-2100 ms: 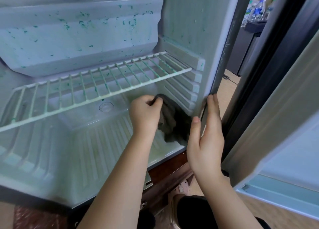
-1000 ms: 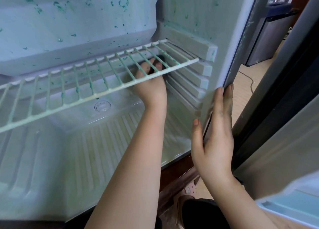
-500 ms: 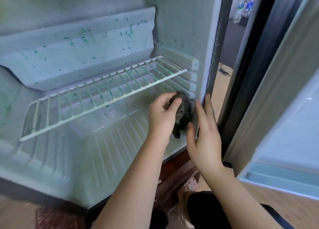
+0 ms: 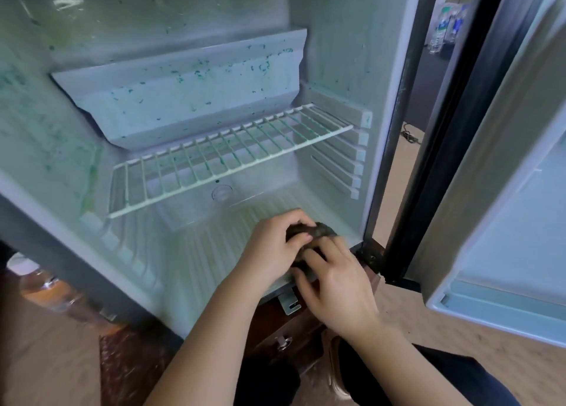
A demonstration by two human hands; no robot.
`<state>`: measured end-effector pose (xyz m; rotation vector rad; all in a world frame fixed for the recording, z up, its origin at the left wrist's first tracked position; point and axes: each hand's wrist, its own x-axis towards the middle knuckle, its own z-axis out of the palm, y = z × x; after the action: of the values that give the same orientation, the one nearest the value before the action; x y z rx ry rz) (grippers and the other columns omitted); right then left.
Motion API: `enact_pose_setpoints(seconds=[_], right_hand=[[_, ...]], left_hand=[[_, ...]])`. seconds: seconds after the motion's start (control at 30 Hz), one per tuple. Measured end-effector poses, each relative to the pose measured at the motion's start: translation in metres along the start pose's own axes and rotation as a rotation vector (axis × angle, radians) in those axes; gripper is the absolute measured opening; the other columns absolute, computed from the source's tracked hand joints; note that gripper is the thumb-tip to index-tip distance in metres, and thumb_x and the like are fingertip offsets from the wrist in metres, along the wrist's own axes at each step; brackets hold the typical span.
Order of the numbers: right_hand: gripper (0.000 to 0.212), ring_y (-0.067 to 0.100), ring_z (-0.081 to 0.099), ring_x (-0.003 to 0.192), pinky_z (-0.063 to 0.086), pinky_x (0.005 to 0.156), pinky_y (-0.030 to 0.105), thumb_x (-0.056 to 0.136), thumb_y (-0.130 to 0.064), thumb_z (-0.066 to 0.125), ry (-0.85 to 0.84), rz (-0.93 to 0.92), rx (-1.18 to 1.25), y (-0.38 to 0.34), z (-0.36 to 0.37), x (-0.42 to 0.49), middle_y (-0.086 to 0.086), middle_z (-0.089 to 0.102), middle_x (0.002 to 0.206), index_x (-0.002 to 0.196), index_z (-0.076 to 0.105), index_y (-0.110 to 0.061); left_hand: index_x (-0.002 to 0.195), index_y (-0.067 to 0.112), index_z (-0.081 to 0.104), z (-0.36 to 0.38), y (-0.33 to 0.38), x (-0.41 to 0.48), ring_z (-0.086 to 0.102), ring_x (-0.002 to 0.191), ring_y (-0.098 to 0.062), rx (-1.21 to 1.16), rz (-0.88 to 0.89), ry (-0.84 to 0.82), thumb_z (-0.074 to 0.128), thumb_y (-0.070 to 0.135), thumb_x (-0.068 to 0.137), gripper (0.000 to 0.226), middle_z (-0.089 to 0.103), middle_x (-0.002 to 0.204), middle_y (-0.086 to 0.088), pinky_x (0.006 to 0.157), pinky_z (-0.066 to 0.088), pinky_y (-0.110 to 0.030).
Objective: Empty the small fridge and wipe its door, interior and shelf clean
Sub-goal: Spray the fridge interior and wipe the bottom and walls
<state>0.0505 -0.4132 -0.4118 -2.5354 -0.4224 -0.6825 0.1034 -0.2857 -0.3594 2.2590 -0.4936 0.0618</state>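
As the head view is the only one, all notes come from it. The small fridge (image 4: pixel 337 53) stands open with nothing stored inside, so emptying looks done. Both hands meet at the front right of the ribbed floor (image 4: pixel 199 246). The left hand (image 4: pixel 275 243) is curled around a dark cloth (image 4: pixel 321 230). The right hand (image 4: pixel 337 286) has bent fingers on the cloth's near edge and seems to pinch it. Green specks cover the back panel (image 4: pixel 190 99) and left wall (image 4: pixel 46 136), and the wire shelf (image 4: pixel 232 171) sits in place. Judged early to midway, with the walls, shelf and door (image 4: pixel 496 237) apparently left to wipe.
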Motion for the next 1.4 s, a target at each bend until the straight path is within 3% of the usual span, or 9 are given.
enact_pose_setpoints(seconds=[0.2, 0.3, 0.37, 0.5, 0.7, 0.87, 1.0, 1.2, 1.4], right_hand=[[0.044, 0.010, 0.050, 0.117, 0.042, 0.097, 0.024, 0.085, -0.039, 0.066, 0.083, 0.148, 0.313, -0.004, -0.019, 0.011, -0.008, 0.052, 0.125, 0.121, 0.051, -0.019], [0.038, 0.005, 0.061, 0.104, 0.049, 0.085, 0.021, 0.086, -0.033, 0.067, 0.140, 0.285, 0.607, -0.017, -0.028, 0.021, -0.017, 0.061, 0.109, 0.117, 0.049, -0.022], [0.026, 0.005, 0.063, 0.087, 0.049, 0.071, 0.020, 0.086, -0.018, 0.067, 0.200, 0.289, 0.531, -0.018, -0.040, 0.034, -0.014, 0.062, 0.096, 0.105, 0.050, -0.021], [0.028, 0.017, 0.058, 0.082, 0.041, 0.064, 0.025, 0.081, -0.005, 0.063, 0.323, 0.203, 0.179, -0.013, -0.082, 0.077, 0.001, 0.061, 0.101, 0.106, 0.055, -0.014], [0.040, 0.039, 0.052, 0.092, 0.048, 0.066, 0.039, 0.071, 0.012, 0.058, 0.370, -0.100, -0.451, -0.010, -0.114, 0.165, 0.018, 0.058, 0.114, 0.107, 0.067, -0.003], [0.043, 0.033, 0.025, 0.137, 0.035, 0.097, 0.043, 0.095, -0.004, 0.039, -0.075, -0.040, -0.739, -0.004, -0.096, 0.232, 0.013, 0.024, 0.155, 0.138, 0.043, 0.000], [0.049, 0.022, 0.008, 0.147, 0.029, 0.110, 0.040, 0.100, -0.010, 0.032, -0.305, 0.028, -0.827, 0.005, -0.075, 0.246, 0.005, 0.004, 0.161, 0.148, 0.027, -0.007], [0.038, 0.025, 0.032, 0.134, 0.045, 0.093, 0.036, 0.094, -0.006, 0.042, -0.285, -0.012, -0.876, -0.001, -0.091, 0.224, 0.008, 0.039, 0.145, 0.131, 0.050, -0.007], [0.044, 0.024, 0.030, 0.133, 0.045, 0.067, 0.035, 0.092, 0.001, 0.042, -0.266, 0.053, -0.930, -0.004, -0.124, 0.161, 0.007, 0.038, 0.144, 0.134, 0.044, -0.009]], left_hand=[[0.087, 0.034, 0.066, -0.030, 0.015, -0.005, 0.065, 0.092, 0.005, -0.238, 0.029, 0.122, 0.066, 0.000, 0.086, 0.034, 0.071, 0.091, 0.019, 0.080, 0.044, -0.007], [0.102, 0.025, 0.063, -0.034, 0.030, -0.007, 0.067, 0.096, -0.003, -0.448, 0.050, 0.114, 0.063, 0.002, 0.090, 0.026, 0.072, 0.101, 0.010, 0.082, 0.047, -0.013], [0.108, 0.021, 0.062, -0.034, 0.036, -0.008, 0.067, 0.095, -0.004, -0.454, 0.068, 0.132, 0.062, 0.010, 0.093, 0.018, 0.072, 0.103, 0.007, 0.082, 0.049, -0.015], [0.113, 0.015, 0.065, -0.044, 0.039, -0.009, 0.057, 0.110, -0.009, 0.160, 0.362, 0.423, 0.053, 0.025, 0.094, 0.024, 0.065, 0.115, 0.004, 0.095, 0.039, -0.014], [0.115, 0.002, 0.065, -0.060, 0.014, -0.007, 0.054, 0.123, -0.036, 0.536, 0.217, 0.748, 0.059, 0.005, 0.090, 0.026, 0.062, 0.124, -0.016, 0.108, 0.037, -0.055], [0.122, 0.004, 0.064, -0.057, -0.001, -0.009, 0.056, 0.123, -0.033, 0.667, 0.206, 0.737, 0.065, 0.006, 0.086, 0.036, 0.063, 0.127, -0.014, 0.114, 0.027, -0.046], [0.123, 0.005, 0.063, -0.058, -0.010, -0.007, 0.057, 0.121, -0.031, 0.686, 0.250, 0.764, 0.061, 0.003, 0.086, 0.037, 0.063, 0.127, -0.011, 0.112, 0.031, -0.045], [0.125, 0.007, 0.062, -0.056, -0.013, -0.008, 0.055, 0.123, -0.030, 0.678, 0.271, 0.772, 0.052, 0.002, 0.088, 0.039, 0.062, 0.130, -0.010, 0.111, 0.032, -0.046], [0.124, 0.007, 0.062, -0.057, -0.013, -0.009, 0.056, 0.123, -0.030, 0.642, 0.261, 0.763, 0.045, 0.004, 0.088, 0.040, 0.062, 0.130, -0.010, 0.111, 0.032, -0.045]])
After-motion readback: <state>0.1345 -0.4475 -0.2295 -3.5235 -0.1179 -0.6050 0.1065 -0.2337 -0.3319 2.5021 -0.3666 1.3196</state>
